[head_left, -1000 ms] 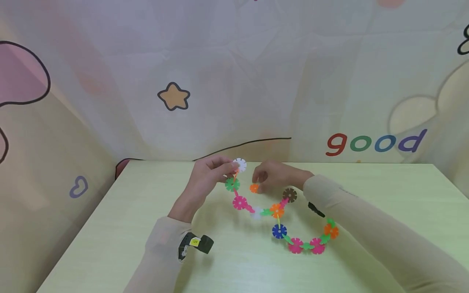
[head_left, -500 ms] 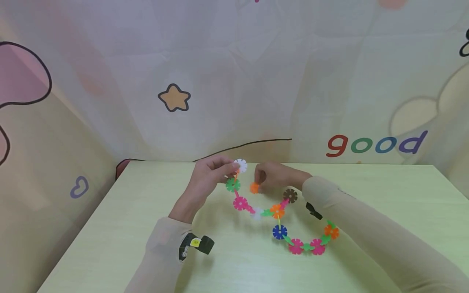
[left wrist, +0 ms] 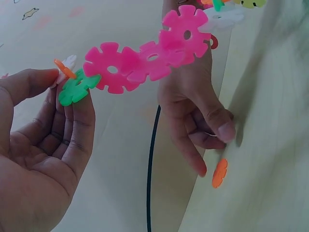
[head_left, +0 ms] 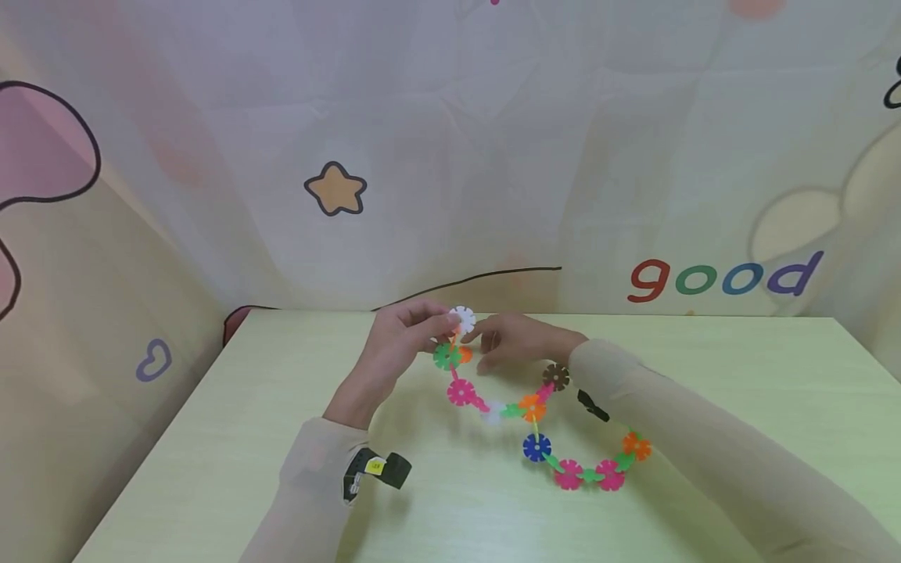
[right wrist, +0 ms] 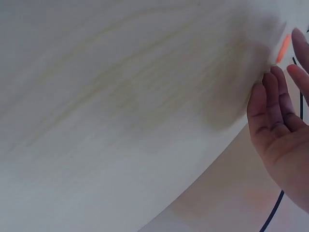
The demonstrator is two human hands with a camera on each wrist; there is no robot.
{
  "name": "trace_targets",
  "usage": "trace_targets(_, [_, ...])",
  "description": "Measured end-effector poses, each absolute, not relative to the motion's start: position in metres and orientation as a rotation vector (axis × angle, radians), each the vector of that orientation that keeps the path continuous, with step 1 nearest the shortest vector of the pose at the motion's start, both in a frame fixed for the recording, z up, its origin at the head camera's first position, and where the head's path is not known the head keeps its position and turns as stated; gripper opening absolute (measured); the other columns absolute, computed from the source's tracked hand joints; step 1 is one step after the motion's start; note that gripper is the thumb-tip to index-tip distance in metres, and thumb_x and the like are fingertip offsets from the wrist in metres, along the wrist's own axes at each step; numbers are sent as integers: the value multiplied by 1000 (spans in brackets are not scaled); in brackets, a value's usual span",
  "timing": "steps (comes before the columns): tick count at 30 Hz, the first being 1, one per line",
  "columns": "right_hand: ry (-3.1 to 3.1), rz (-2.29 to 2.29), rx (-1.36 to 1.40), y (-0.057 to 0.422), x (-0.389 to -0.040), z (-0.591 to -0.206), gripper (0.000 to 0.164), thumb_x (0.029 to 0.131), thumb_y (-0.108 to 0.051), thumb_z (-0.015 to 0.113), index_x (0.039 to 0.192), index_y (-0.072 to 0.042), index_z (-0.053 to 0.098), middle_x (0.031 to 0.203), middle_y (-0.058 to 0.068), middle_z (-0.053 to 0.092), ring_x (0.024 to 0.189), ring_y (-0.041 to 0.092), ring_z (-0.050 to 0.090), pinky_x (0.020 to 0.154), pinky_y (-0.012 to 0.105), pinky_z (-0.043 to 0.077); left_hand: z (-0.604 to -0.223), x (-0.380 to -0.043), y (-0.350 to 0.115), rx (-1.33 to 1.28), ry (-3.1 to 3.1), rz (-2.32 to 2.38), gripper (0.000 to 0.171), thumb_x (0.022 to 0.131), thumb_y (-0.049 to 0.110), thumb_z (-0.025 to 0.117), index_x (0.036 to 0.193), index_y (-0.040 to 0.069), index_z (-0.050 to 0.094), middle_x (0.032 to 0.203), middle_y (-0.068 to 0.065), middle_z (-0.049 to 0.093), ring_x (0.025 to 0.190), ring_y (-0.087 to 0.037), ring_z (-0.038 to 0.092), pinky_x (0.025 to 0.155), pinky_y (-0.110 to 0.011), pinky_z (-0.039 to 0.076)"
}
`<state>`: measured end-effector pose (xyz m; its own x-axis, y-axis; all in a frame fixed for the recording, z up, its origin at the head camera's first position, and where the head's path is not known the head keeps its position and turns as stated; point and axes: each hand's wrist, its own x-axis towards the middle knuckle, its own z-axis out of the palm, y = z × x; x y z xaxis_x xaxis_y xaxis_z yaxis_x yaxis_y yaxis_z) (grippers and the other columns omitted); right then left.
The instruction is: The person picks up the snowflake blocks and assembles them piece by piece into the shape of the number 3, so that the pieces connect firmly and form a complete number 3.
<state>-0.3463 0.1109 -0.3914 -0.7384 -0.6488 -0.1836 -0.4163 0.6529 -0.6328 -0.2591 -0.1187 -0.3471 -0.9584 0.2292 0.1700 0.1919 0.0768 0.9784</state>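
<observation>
My left hand (head_left: 401, 340) pinches a white snowflake disc (head_left: 463, 320) between thumb and fingers, at one end of a chain of interlocked plastic snowflake discs. Below it hang an orange disc seen edge-on, a green disc (head_left: 446, 356) and pink discs (left wrist: 112, 69). My right hand (head_left: 526, 341) has its index finger stretched out and holds nothing. Just beyond its fingertips, a loose orange snowflake disc (left wrist: 219, 173) stands apart from the fingers in the left wrist view. The head view shows that disc partly hidden behind the green one.
The chain runs on across the pale table (head_left: 211, 469), past a brown disc (head_left: 556, 377) and a blue disc (head_left: 537, 447), to an orange disc (head_left: 637, 446) beside the right sleeve. A printed cloth backdrop (head_left: 450, 156) rises behind the table.
My right hand has let go of the loose orange disc, which has moved left behind the green disc. The right hand has shifted slightly left with its index finger extended. My left hand stays still.
</observation>
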Motion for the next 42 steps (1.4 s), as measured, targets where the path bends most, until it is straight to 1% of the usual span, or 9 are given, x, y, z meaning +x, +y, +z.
trace_targets(6, [2533, -771, -912, 100, -348, -398, 37, 95, -20, 83, 131, -12, 76, 98, -2, 69, 95, 19, 63, 88, 38, 56, -348, -259, -120, 456, 2293, 2068, 22, 101, 21, 72, 108, 0, 76, 97, -8, 72, 92, -25, 67, 83, -35, 61])
trace_targets(14, [2590, -742, -908, 97, -349, -402, 9, 96, -14, 82, 103, -12, 77, 99, -1, 68, 97, 21, 62, 91, 37, 57, -350, -258, -121, 454, 2303, 2063, 22, 101, 22, 72, 107, 1, 76, 97, -8, 71, 92, -26, 66, 83, -34, 60])
trace_targets(21, [2565, -780, -914, 93, -349, -400, 29, 93, -18, 85, 117, -6, 76, 107, 1, 71, 100, 22, 63, 93, 37, 57, -351, -257, -122, 475, 2288, 2076, 21, 100, 21, 72, 105, 1, 76, 96, -7, 72, 91, -24, 66, 82, -34, 59])
trace_targets(25, [2578, -707, -867, 96, -354, -400, 23, 92, -19, 86, 108, -8, 74, 102, 1, 69, 98, 22, 61, 92, 37, 56, -351, -258, -121, 475, 2284, 2084, 21, 100, 22, 73, 104, 2, 76, 95, -7, 71, 90, -24, 65, 81, -34, 59])
trace_targets(28, [2586, -680, -785, 104, -356, -399, 24, 91, -20, 87, 104, -9, 69, 100, 3, 66, 95, 22, 59, 88, 36, 54, -352, -258, -120, 472, 2290, 2079, 20, 101, 22, 73, 104, 2, 76, 96, -8, 71, 89, -25, 66, 81, -34, 59])
trace_targets(31, [2576, -748, -697, 119, -354, -396, 26, 91, -16, 85, 106, -8, 65, 100, 5, 64, 89, 22, 59, 78, 34, 55, -353, -257, -118, 466, 2287, 2075, 19, 101, 21, 74, 104, 3, 76, 96, -8, 71, 87, -24, 66, 81, -33, 60])
trace_targets(35, [2588, -976, -675, 138, -343, -379, 23, 95, -11, 80, 111, -5, 65, 99, 7, 69, 84, 28, 65, 69, 34, 58, -354, -257, -115, 456, 2271, 2076, 19, 100, 20, 74, 104, 2, 77, 95, -8, 71, 84, -23, 67, 79, -33, 60])
trace_targets(38, [2642, -1174, -740, 146, -329, -358, 18, 97, -9, 78, 110, -3, 67, 96, 7, 73, 86, 34, 69, 72, 39, 61, -354, -258, -114, 444, 2279, 2078, 20, 100, 21, 75, 105, 2, 77, 95, -8, 72, 85, -23, 66, 78, -33, 60])
trace_targets(42, [2744, -1315, -859, 150, -306, -333, 13, 98, -6, 78, 108, -6, 70, 96, 5, 75, 86, 29, 72, 79, 42, 63, -355, -259, -113, 436, 2300, 2073, 21, 101, 22, 74, 107, 2, 78, 95, -8, 72, 88, -23, 66, 78, -31, 60])
